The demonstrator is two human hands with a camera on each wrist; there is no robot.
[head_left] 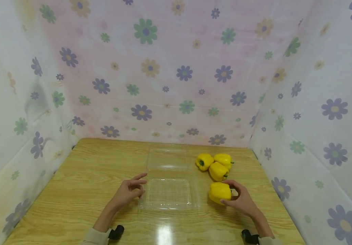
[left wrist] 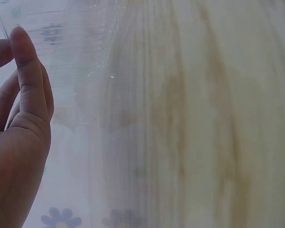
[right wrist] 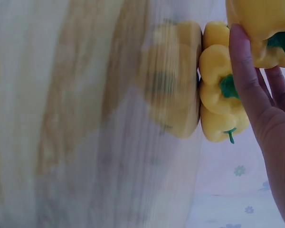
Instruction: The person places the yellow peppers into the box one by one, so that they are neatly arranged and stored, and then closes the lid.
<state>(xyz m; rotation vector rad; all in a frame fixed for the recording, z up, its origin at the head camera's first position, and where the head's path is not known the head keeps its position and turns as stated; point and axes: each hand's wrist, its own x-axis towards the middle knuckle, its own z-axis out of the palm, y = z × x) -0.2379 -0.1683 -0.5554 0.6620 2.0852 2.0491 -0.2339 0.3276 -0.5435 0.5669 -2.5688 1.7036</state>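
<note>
In the head view, a clear plastic clamshell container (head_left: 168, 192) lies opened flat, its lid (head_left: 168, 157) folded back toward the far side. My left hand (head_left: 126, 193) is at the container's left edge, and the left wrist view shows the thumb (left wrist: 26, 52) and a finger pinching its rim. On the right, my right hand (head_left: 241, 200) grips a yellow bell pepper (head_left: 219, 193) between thumb and fingers. The right wrist view shows this pepper (right wrist: 263, 19) raised above the others, its green stem facing the palm.
Three more yellow bell peppers, one on the left (head_left: 204, 161), one at the back (head_left: 223, 160) and one in front (head_left: 218, 171), sit close together right of the lid. The wooden table (head_left: 93, 170) is enclosed by flower-patterned cloth (head_left: 163, 75) on three sides.
</note>
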